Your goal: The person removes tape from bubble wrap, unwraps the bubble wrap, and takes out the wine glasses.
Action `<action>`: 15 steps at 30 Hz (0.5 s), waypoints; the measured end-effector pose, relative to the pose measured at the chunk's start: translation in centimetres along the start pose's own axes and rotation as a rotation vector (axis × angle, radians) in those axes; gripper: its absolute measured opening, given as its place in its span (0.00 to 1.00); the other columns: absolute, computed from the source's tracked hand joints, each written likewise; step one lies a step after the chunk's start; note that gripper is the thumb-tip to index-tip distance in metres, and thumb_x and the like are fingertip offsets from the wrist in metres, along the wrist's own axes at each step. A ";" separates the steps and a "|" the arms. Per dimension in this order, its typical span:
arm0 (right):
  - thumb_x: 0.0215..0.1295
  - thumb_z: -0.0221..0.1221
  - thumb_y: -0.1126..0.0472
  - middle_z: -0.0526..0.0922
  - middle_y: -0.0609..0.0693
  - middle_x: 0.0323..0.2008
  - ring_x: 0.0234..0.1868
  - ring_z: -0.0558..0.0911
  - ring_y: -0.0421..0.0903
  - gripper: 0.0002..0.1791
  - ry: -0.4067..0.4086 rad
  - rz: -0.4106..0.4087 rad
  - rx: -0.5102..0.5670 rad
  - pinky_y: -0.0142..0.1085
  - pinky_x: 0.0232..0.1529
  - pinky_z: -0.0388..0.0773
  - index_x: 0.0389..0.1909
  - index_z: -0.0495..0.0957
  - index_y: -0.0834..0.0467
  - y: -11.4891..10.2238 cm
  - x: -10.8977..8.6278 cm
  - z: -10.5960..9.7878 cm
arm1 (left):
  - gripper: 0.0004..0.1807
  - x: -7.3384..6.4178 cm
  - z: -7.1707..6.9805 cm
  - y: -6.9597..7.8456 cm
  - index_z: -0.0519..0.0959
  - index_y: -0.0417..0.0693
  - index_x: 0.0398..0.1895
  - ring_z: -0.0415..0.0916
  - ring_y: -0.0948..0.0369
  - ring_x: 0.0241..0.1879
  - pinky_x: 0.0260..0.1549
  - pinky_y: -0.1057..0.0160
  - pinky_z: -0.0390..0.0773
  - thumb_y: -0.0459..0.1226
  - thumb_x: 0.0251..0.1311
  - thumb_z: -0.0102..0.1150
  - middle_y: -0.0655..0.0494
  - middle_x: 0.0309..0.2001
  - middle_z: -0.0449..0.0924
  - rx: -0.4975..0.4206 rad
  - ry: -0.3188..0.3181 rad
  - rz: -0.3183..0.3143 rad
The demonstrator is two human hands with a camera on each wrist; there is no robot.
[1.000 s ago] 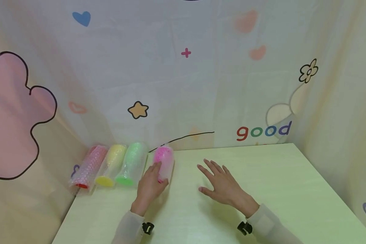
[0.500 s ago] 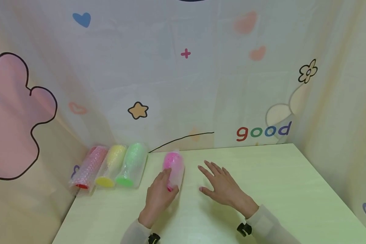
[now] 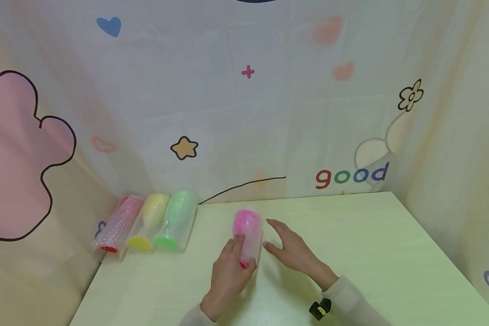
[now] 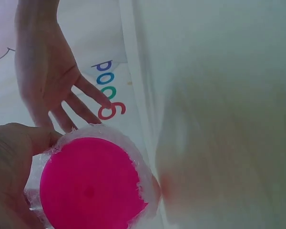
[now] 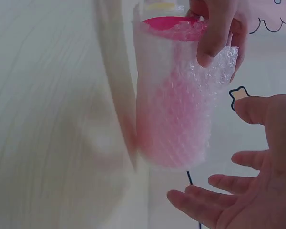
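A pink cylinder wrapped in bubble wrap (image 3: 248, 222) lies at the middle of the table, its far end toward the back. My left hand (image 3: 230, 274) grips its near end, thumb on the right side and fingers over the left. The left wrist view looks straight at the flat, round magenta end (image 4: 88, 183). Just to the right of the cylinder, my right hand (image 3: 299, 253) hovers with fingers spread and nothing in it. From the right wrist, the loose wrap (image 5: 221, 67) shows bunched by the left thumb, while the right fingers (image 5: 195, 202) stay apart from the cylinder.
Three more wrapped cylinders, red (image 3: 122, 219), yellow (image 3: 151, 217) and green (image 3: 178, 219), lie side by side at the table's back left. A printed cloth (image 3: 248, 117) hangs behind the pale table (image 3: 371, 271) and along both sides.
My left hand has brought the pink cylinder rightward and toward me, away from the green one. My right hand has turned and narrowed its spread, and is now close beside the cylinder.
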State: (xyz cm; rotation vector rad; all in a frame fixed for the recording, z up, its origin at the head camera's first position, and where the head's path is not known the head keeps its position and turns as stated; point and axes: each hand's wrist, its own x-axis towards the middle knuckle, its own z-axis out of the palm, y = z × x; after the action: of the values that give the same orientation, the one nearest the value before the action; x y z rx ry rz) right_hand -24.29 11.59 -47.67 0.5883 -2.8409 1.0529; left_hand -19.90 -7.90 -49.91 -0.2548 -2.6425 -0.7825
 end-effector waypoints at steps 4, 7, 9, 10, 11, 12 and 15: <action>0.68 0.59 0.50 0.67 0.60 0.71 0.64 0.76 0.62 0.36 -0.022 0.106 0.239 0.54 0.55 0.79 0.74 0.59 0.52 0.2 0.5 0.6 | 0.34 -0.5 0.7 0.3 0.72 0.45 0.66 0.76 0.47 0.60 0.41 0.43 0.84 0.45 0.55 0.64 0.46 0.64 0.76 -0.012 0.019 0.005; 0.69 0.58 0.51 0.64 0.63 0.72 0.62 0.78 0.62 0.36 -0.060 0.184 0.394 0.51 0.50 0.83 0.75 0.57 0.51 0.4 0.8 1.1 | 0.34 -0.7 1.0 0.4 0.72 0.44 0.66 0.77 0.47 0.60 0.43 0.44 0.84 0.44 0.55 0.65 0.45 0.63 0.76 -0.028 0.018 0.005; 0.69 0.58 0.51 0.62 0.63 0.73 0.62 0.78 0.62 0.36 -0.077 0.223 0.457 0.49 0.47 0.84 0.75 0.57 0.51 0.5 0.8 1.4 | 0.33 -0.8 1.2 0.5 0.72 0.43 0.65 0.77 0.47 0.60 0.43 0.44 0.84 0.44 0.55 0.65 0.45 0.63 0.76 -0.033 0.010 0.006; 0.69 0.58 0.52 0.62 0.63 0.73 0.62 0.78 0.62 0.36 -0.082 0.238 0.481 0.48 0.45 0.85 0.75 0.57 0.51 0.6 0.8 1.6 | 0.33 -0.9 1.3 0.5 0.72 0.43 0.65 0.76 0.47 0.61 0.43 0.44 0.84 0.44 0.55 0.65 0.45 0.63 0.76 -0.031 0.003 0.008; 0.69 0.58 0.52 0.61 0.63 0.73 0.62 0.78 0.63 0.36 -0.085 0.244 0.494 0.48 0.45 0.85 0.75 0.57 0.51 0.6 0.8 1.8 | 0.34 -0.9 1.4 0.6 0.72 0.44 0.65 0.76 0.47 0.61 0.43 0.44 0.84 0.45 0.54 0.65 0.45 0.63 0.76 -0.027 -0.003 0.010; 0.69 0.58 0.52 0.61 0.63 0.73 0.61 0.78 0.63 0.36 -0.085 0.250 0.499 0.47 0.44 0.85 0.75 0.57 0.51 0.7 0.8 1.9 | 0.34 -0.9 1.4 0.6 0.72 0.44 0.65 0.75 0.47 0.62 0.45 0.43 0.83 0.46 0.54 0.65 0.46 0.63 0.76 -0.024 -0.004 0.018; 0.69 0.58 0.52 0.62 0.63 0.73 0.61 0.78 0.63 0.36 -0.084 0.258 0.505 0.46 0.44 0.86 0.75 0.56 0.51 0.7 0.8 2.1 | 0.34 -0.9 1.3 0.5 0.72 0.44 0.65 0.68 0.45 0.68 0.56 0.41 0.76 0.48 0.55 0.62 0.46 0.67 0.73 -0.032 -0.012 0.030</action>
State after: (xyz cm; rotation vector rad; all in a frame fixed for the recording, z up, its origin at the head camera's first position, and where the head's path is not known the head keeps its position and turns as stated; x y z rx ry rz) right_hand -25.17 10.47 -49.59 0.2916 -2.7689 1.8576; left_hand -19.39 -6.80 -51.06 -0.3087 -2.6328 -0.8168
